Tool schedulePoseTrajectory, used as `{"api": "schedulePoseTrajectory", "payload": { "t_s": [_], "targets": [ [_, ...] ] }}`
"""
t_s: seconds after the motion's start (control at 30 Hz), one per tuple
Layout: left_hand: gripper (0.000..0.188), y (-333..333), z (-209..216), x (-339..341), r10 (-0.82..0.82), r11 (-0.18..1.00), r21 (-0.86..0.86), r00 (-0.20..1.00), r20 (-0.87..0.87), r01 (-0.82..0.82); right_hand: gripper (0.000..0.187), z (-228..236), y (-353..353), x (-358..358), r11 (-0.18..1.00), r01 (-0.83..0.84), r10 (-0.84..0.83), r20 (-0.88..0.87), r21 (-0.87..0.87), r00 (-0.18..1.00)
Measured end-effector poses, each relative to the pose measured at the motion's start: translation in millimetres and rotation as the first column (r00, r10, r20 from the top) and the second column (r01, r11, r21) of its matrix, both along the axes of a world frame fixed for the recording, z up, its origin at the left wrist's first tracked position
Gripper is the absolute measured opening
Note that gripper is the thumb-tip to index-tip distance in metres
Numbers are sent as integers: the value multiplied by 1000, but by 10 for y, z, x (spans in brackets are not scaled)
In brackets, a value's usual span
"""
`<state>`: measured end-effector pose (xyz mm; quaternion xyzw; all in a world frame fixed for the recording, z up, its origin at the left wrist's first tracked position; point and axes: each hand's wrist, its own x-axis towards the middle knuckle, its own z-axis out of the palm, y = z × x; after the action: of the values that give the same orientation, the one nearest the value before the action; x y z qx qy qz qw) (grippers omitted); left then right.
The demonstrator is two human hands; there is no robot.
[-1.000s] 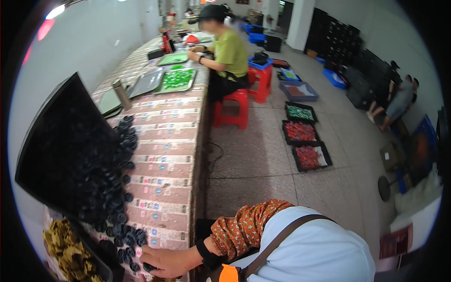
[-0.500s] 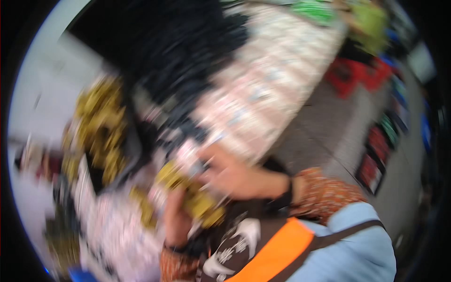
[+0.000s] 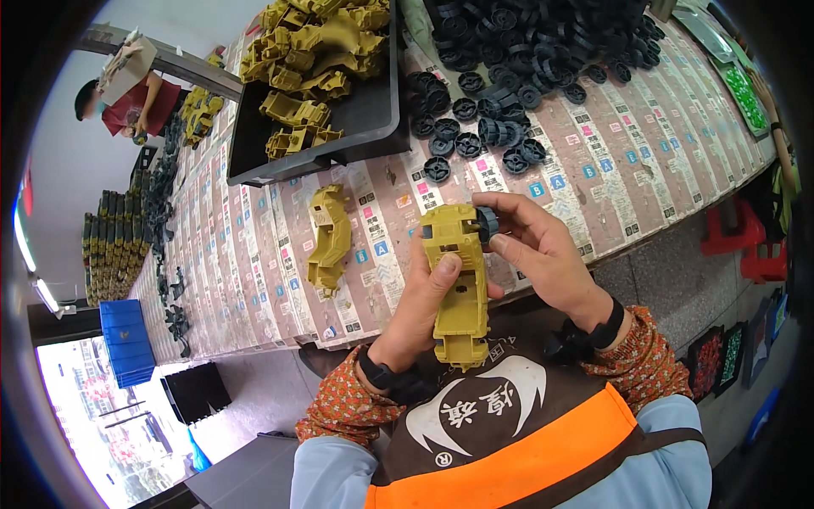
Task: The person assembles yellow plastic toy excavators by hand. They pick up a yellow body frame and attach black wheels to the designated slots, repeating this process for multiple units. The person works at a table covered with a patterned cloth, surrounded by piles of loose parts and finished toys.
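My left hand (image 3: pixel 424 293) is wrapped round a yellow toy car body (image 3: pixel 462 310), its thumb lying across the top. That body is held lengthwise just above my apron, at the table's near edge. At the body's far right corner, my right hand (image 3: pixel 540 254) pinches a black toy wheel (image 3: pixel 486 224) between thumb and fingers, up against the side. Whether the wheel is seated there is hidden by the fingers. A second yellow car body (image 3: pixel 328 237) lies on the table to the left of my hands.
A black bin (image 3: pixel 318 161) with several yellow bodies stands at the far left. Beside it spreads a heap of black wheels (image 3: pixel 509 51). A person (image 3: pixel 140 106) is at the table's far left, another's arm (image 3: pixel 776 127) at the far right. Red stools (image 3: pixel 746 237) stand beyond the table edge.
The view has swung and sharpened from a blur. The car body now stands lengthwise in my left hand, and my right hand has come to its far right corner with a wheel.
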<state>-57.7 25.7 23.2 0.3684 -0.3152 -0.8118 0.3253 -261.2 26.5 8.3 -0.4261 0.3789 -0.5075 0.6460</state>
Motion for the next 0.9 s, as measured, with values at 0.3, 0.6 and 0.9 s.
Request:
{"api": "schedulePoseTrajectory", "payload": {
  "t_s": [0.3,0.6,0.9],
  "targets": [
    [77,-15,-159,-31,44,971,-239,997,68,-27,56,16,221,200,994,102,-105,-145,-26,984],
    [80,21,-160,16,-22,968,-247,992,121,51,77,-21,269,111,997,-49,30,-257,-65,966],
    [63,-96,-38,85,92,996,-8,996,16,-92,32,-16,-768,-572,955,124,-297,-876,-270,381]
  ]
}}
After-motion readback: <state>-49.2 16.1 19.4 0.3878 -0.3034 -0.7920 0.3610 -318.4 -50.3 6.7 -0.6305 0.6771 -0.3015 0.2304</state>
